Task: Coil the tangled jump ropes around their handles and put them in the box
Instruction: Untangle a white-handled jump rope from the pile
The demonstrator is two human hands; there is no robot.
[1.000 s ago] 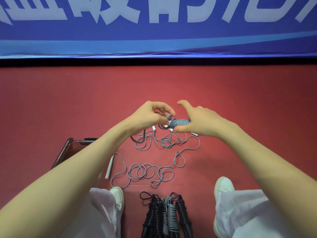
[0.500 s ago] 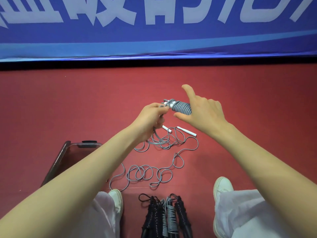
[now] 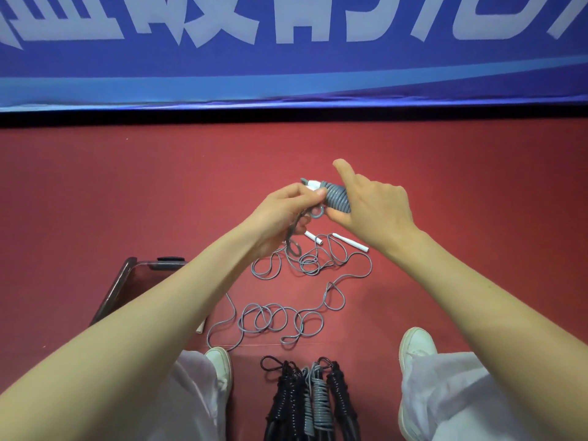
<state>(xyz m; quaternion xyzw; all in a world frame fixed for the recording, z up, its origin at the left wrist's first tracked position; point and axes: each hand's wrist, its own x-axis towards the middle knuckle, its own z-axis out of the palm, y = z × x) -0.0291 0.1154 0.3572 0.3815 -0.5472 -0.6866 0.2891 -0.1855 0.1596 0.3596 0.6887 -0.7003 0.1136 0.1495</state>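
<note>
In my feed the right hand grips a grey coiled bundle, thumb beneath it and index finger sticking up free. The cord looks smooth and rubbery, wound in tight parallel turns round a white handle whose tip pokes out at the left end. The left hand pinches the cord just beside that tip, fingers curled, with a small loop hanging under them. Both are held above the floor (matte red, faintly grainy).

Below them the loose grey rope lies in thin overlapping curls, with a slim white handle and a shorter white stick at its far end. Between the person's white shoes sits a row of wound ropes, black and grey, ribbed like springs. Their lower ends are cut off by the frame.

The box stands at the left, clear-walled with a dark rounded rim, and the left forearm covers most of it, so I cannot see inside. A pale stub peeks from under that forearm, perhaps another handle. The strand dropping from the left hand is dark against the palm and hard to follow.
</note>
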